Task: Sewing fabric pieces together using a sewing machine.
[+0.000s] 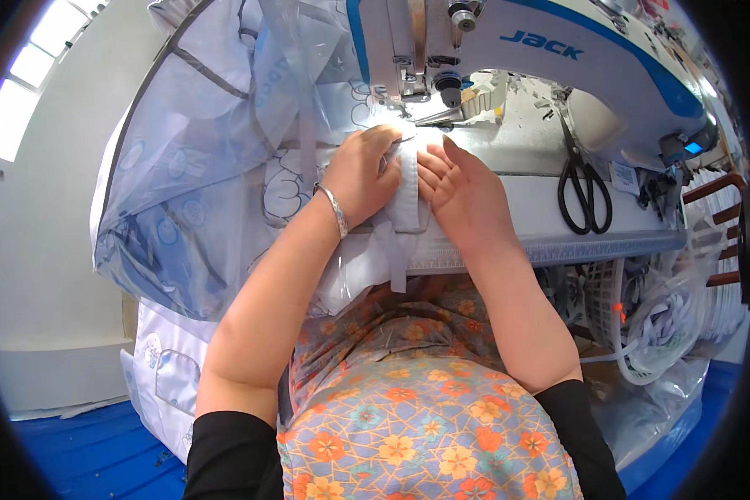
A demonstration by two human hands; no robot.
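Note:
My left hand [365,173], with a bracelet at the wrist, is closed on a white fabric strip [407,198] just in front of the sewing machine's [447,90] needle area. Its fingertips press down close to the brightly lit presser foot. On the strip's other side lies my right hand [467,193], palm turned inward, thumb raised and fingers stretched toward the strip's edge. Those fingertips touch or nearly touch the strip. White printed fabric [287,187] spreads left from the strip under a sheet of clear plastic. A narrow pale ribbon end [392,254] hangs over the table's front edge.
Black-handled scissors [585,190] lie right of my right hand. Small metal tweezers [442,118] rest behind the needle area. A ruler strip [550,248] runs along the table's front edge. Below right stands a white plastic basket [618,308] with fabric scraps.

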